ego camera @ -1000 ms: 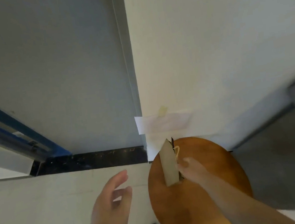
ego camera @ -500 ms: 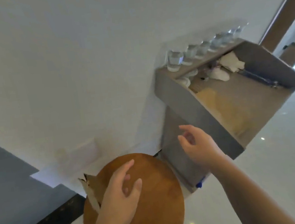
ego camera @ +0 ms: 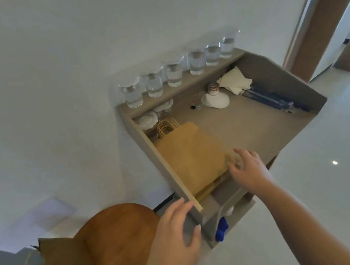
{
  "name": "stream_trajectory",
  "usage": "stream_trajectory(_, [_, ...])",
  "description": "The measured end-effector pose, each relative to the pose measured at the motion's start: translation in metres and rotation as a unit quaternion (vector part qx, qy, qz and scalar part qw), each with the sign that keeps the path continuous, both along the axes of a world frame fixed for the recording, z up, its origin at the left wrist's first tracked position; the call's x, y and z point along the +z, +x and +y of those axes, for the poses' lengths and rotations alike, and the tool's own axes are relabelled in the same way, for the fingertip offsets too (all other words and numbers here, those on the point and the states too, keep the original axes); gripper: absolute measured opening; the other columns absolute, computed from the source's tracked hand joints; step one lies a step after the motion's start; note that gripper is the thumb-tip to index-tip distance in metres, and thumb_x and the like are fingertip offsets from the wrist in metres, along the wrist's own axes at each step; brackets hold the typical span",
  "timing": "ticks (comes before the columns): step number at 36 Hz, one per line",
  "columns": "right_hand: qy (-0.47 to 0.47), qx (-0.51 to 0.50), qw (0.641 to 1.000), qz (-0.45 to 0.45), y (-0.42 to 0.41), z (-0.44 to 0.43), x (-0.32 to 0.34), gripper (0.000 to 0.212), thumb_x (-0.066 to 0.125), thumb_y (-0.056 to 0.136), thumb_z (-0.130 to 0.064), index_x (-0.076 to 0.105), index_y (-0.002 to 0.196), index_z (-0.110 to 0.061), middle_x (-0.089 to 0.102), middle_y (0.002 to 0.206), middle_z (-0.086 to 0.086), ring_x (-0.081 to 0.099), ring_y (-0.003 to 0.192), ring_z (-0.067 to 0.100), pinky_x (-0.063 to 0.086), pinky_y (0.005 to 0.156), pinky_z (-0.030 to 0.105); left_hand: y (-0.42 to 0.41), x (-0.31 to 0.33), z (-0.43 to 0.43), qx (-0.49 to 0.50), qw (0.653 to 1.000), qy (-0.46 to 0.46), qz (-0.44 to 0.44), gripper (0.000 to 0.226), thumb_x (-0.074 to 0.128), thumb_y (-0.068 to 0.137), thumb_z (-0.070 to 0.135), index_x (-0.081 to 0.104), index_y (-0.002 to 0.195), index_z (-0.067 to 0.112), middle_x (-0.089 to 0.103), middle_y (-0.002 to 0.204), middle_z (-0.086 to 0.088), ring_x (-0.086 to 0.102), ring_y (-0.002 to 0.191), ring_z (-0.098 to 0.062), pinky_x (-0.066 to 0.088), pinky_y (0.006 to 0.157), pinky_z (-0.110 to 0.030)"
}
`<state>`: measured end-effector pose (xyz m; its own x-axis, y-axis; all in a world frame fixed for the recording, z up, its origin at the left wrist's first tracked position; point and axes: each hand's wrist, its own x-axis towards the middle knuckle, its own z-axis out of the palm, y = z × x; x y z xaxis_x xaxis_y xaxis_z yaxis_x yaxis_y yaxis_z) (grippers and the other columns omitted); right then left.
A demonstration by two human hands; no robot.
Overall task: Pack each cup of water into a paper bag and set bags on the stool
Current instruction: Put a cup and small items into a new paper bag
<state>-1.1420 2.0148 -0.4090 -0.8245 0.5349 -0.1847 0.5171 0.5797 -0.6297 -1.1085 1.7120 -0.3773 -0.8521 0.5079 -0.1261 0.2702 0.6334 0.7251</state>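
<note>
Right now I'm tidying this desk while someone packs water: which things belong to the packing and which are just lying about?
For the job:
cups of water on the ledge
flat paper bags under the right hand
packed bag on the stool

Lying about:
napkins
white bowl
blue pens
plastic lids

One head-worn wide-angle view looks steeply down (tilted) onto the nearby desk (ego camera: 257, 131) and stool (ego camera: 116, 238).

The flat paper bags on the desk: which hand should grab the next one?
Probably the right hand. It is already open over the near end of the flat paper bags. The left hand is open too, lower down beside the desk's side panel, near the stool.
</note>
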Motion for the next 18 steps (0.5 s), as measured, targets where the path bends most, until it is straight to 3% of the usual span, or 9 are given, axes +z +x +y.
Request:
stream_trajectory(3, [-0.060, -0.005, 0.998, -0.024, -0.013, 0.023, -0.001, 0.069, 0.054, 0.098, -0.057, 0.034, 0.161, -0.039, 0.037, 0.164, 0.001, 0.053, 0.119, 0.018, 0.042, 0.090, 0.032, -0.011, 0.012, 0.033, 0.004, 1.000, -0.006, 0.028, 0.041, 0.054, 0.102, 0.055, 0.044, 0.141, 0.060, 0.027, 0.147, 0.046, 0.024, 0.140, 0.019, 0.024, 0.114, -0.010])
stream_trajectory(5, [-0.079, 0.011, 0.995, -0.056, -0.021, 0.031, -0.003, 0.073, 0.053, 0.099, -0.058, 0.030, 0.164, -0.035, 0.033, 0.167, 0.004, 0.053, 0.134, 0.025, 0.045, 0.094, 0.034, -0.023, 0.019, 0.049, 0.005, 0.999, -0.006, 0.040, 0.039, 0.052, 0.102, 0.055, 0.045, 0.140, 0.059, 0.028, 0.147, 0.046, 0.030, 0.140, 0.015, 0.031, 0.116, -0.018])
stream_trajectory(9, [-0.059, 0.070, 0.991, -0.095, -0.034, 0.034, -0.007, 0.081, 0.052, 0.098, -0.061, 0.027, 0.167, -0.026, 0.032, 0.168, 0.006, 0.043, 0.149, 0.031, 0.044, 0.112, 0.040, -0.042, 0.022, 0.070, 0.019, 0.998, -0.016, 0.059, 0.040, 0.054, 0.103, 0.052, 0.046, 0.142, 0.056, 0.029, 0.146, 0.046, 0.034, 0.137, 0.016, 0.035, 0.110, -0.015])
stream_trajectory(12, [-0.043, 0.091, 0.988, -0.113, -0.042, 0.033, -0.011, 0.073, 0.052, 0.097, -0.059, 0.041, 0.158, -0.022, 0.047, 0.143, 0.006, 0.054, 0.127, 0.027, 0.046, 0.099, 0.036, -0.051, 0.013, 0.081, 0.027, 0.998, -0.023, 0.059, 0.040, 0.055, 0.102, 0.052, 0.044, 0.140, 0.058, 0.025, 0.138, 0.055, 0.033, 0.135, 0.018, 0.035, 0.106, -0.011])
stream_trajectory(14, [-0.015, 0.103, 0.987, -0.126, -0.047, 0.036, -0.013, 0.063, 0.052, 0.096, -0.059, 0.051, 0.148, -0.023, 0.043, 0.121, -0.001, 0.050, 0.107, 0.020, 0.046, 0.089, 0.033, -0.058, 0.004, 0.091, 0.026, 0.998, -0.029, 0.056, 0.041, 0.056, 0.101, 0.053, 0.043, 0.139, 0.060, 0.021, 0.135, 0.059, 0.033, 0.134, 0.017, 0.035, 0.105, -0.010])
stream_trajectory(18, [0.088, 0.156, 0.972, -0.149, -0.063, 0.046, -0.010, 0.051, 0.046, 0.096, -0.057, 0.062, 0.131, -0.024, 0.046, 0.111, 0.000, 0.048, 0.100, 0.022, 0.048, 0.085, 0.036, -0.076, -0.013, 0.121, 0.016, 0.997, -0.049, 0.063, 0.045, 0.057, 0.097, 0.055, 0.045, 0.141, 0.056, 0.026, 0.140, 0.049, 0.024, 0.133, 0.015, 0.033, 0.115, -0.021])
